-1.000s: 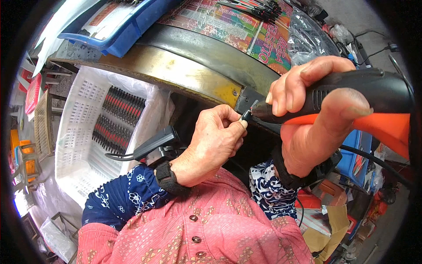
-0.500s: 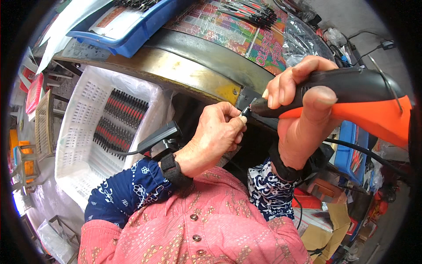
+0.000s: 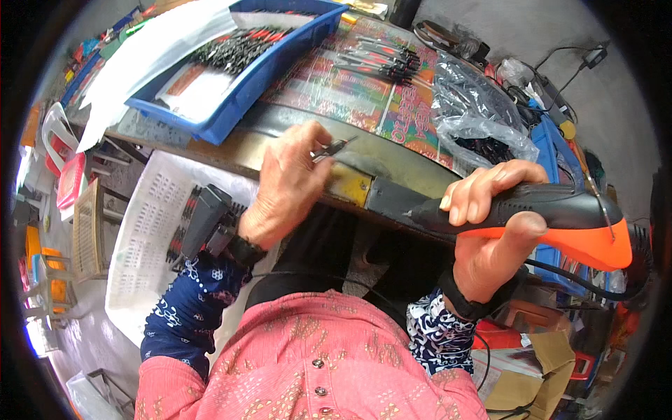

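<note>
My right hand (image 3: 493,231) is wrapped round a black-and-orange electric screwdriver (image 3: 553,210), its thumb raised along the near side. The driver's nose points left over the bench edge, with nothing held against it. In my left hand (image 3: 287,182), pinched fingers hold a slim dark tool (image 3: 336,149) with a thin tip, above the bench's metal edge. Its exact kind is too small to tell. Under my left forearm stands a white plastic basket (image 3: 143,245) with rows of slim black-and-red tools, partly hidden by the wrist and a black device strapped there.
On the bench, a blue tray (image 3: 224,133) holds many slim black-and-red tools and white sheets. A loose bundle of similar tools (image 3: 381,59) lies on the printed bench cover, beside a clear plastic bag (image 3: 483,105). An opened cardboard box (image 3: 560,364) sits at lower right.
My left hand has moved left and away from the screwdriver's tip, carrying the slim tool. The screwdriver, still in my right hand, has dropped slightly. The view has shifted.
</note>
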{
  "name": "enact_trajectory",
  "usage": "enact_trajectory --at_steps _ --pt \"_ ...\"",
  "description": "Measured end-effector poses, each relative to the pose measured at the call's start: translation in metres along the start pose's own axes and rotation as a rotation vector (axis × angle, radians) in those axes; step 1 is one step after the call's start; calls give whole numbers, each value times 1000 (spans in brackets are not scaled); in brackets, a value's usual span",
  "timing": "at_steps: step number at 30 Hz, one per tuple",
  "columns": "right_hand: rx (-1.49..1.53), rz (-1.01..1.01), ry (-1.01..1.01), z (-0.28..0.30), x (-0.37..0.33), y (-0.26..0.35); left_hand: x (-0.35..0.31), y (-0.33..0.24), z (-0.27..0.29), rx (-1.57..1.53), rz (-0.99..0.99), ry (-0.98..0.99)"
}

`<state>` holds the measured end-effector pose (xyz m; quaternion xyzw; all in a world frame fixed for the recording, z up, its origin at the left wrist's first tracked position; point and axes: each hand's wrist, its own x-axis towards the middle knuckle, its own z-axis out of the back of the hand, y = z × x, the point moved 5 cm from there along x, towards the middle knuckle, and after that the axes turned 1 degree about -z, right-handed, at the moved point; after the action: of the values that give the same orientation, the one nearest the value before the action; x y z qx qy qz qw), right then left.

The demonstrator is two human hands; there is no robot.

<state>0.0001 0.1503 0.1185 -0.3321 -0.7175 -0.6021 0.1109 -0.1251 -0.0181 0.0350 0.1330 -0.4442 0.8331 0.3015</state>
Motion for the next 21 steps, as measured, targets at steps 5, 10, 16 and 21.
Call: enact_trajectory --at_steps 5,10,16,21 --pt "-71 -31 -41 6 0 1 36 28 13 332 -62 -108" --pt "-81 -59 -82 13 0 1 53 47 10 534 -50 -33" --pt "-23 -113 -115 22 2 -5 84 40 -3 579 -112 29" --pt "30 -160 -129 28 3 -13 130 15 -49 538 -333 -27"
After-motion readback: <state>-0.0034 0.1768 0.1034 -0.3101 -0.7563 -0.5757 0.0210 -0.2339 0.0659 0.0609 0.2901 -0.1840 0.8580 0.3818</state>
